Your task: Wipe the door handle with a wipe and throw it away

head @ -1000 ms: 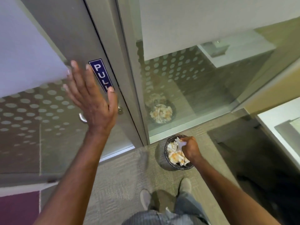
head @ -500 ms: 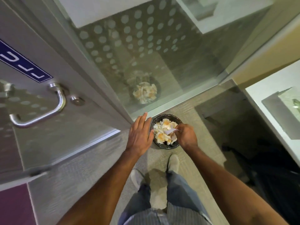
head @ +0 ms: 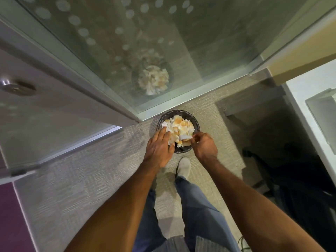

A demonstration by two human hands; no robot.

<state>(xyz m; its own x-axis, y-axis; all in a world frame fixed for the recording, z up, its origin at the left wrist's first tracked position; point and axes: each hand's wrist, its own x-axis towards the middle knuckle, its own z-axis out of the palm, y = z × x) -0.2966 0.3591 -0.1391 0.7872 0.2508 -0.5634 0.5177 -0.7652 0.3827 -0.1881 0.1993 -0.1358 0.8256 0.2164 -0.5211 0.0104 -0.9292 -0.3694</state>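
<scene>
1. Underfoot, pale grey woven carpet (head: pixel 76 179), ribbed in texture, running up to a frosted-dot glass wall panel (head: pixel 127 42) in a brushed metal frame.
2. At left, a grey door (head: pixel 45 110) with a round metal lock plate (head: pixel 17 87); handle out of frame.
3. Against the glass, a small round dark mesh wastebasket (head: pixel 196 122), heaped with crumpled white and orange-stained wipes (head: pixel 180 125) and mirrored in the panel.
4. Over the near rim, left hand (head: pixel 159 149) flat and spread, fingers pressing on the heap, gripping nothing.
5. Right hand (head: pixel 205 146) curled at the rim, fingertips pinching a crumpled white wipe (head: pixel 185 137) just above the pile.
6. Below, blue trousers (head: pixel 196 206) and a pale shoe (head: pixel 184 166); at right, a white counter edge (head: pixel 300 110).
</scene>
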